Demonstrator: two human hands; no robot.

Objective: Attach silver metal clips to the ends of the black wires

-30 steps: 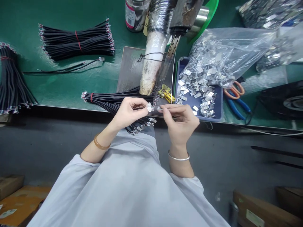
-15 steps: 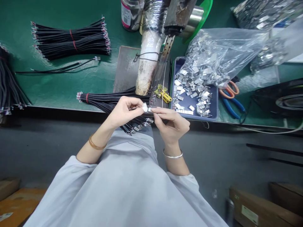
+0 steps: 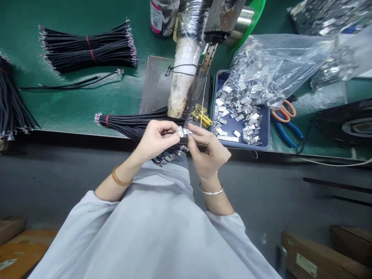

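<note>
My left hand (image 3: 158, 138) is closed in a pinch at the table's front edge, a black cable between finger and thumb. Something white, perhaps a finger wrap, covers its thumb tip. Facing it, my right hand (image 3: 208, 149) pinches a small silver USB connector (image 3: 187, 131), which meets the cable end at my left fingertips. Just behind the hands lies a bundle of black cables (image 3: 128, 123) with a red band. Below them hang several cables with silver connectors (image 3: 168, 157). The soldering iron (image 3: 207, 58) and a thin solder wire (image 3: 203, 99) point down behind my fingers.
A blue tray (image 3: 263, 144) of loose USB connectors (image 3: 251, 124) stands right, under a plastic bag (image 3: 287, 58). Pliers (image 3: 287, 126) lie beside it. A white, wrapped tube (image 3: 181, 85) hangs over a metal plate (image 3: 154, 81). Another cable bundle (image 3: 110, 48) lies back left.
The right fingers have shifted slightly, and more of the silver connector shows between the two hands. The left hand keeps its pinch. The whole view has moved a little.
</note>
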